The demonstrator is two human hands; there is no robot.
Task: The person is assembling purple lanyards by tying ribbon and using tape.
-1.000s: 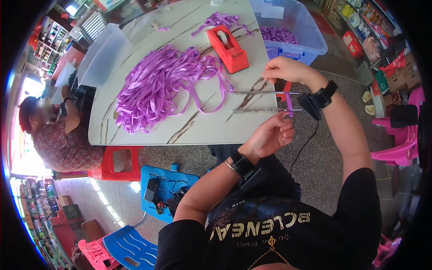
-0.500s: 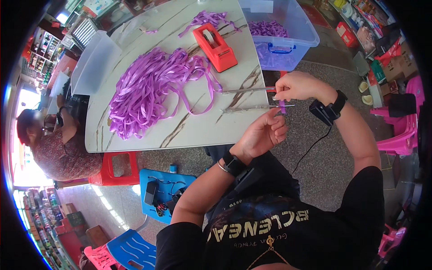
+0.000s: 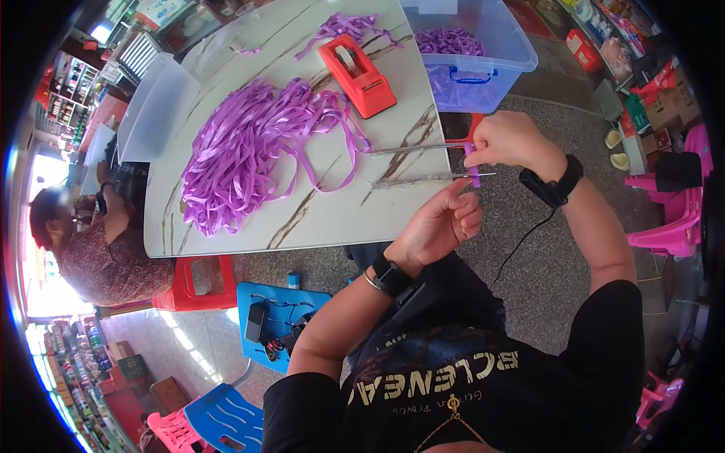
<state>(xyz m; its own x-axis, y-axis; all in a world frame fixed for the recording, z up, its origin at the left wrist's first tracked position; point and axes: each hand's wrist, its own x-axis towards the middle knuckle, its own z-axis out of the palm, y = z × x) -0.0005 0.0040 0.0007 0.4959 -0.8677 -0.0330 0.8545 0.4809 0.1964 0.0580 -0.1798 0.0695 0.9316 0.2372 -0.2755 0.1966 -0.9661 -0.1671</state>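
Observation:
Two thin metal rods (image 3: 411,149) jut out side by side past the table's right edge, the nearer one seemingly taped to the tabletop. A short stretch of purple ribbon (image 3: 475,180) spans across them near their tips. My right hand (image 3: 504,140) is closed in a pinch on this ribbon by the far rod. Close below the near rod, my left hand (image 3: 447,223) has its fingers curled, with thumb and forefinger against the ribbon; their exact grip is partly hidden. A big heap of purple ribbon (image 3: 242,155) lies on the table, with a loop trailing toward the rods.
On the marbled table (image 3: 302,226) stands a red tape dispenser (image 3: 361,79), with a smaller ribbon bunch (image 3: 349,30) behind. A clear plastic bin (image 3: 483,60) of purple pieces is beyond the right edge. Another person (image 3: 106,249) sits at left; a blue stool (image 3: 276,317) stands nearby.
My right hand has moved slightly away and to the right, and more ribbon now shows between the two rods. My left hand has stayed nearly still.

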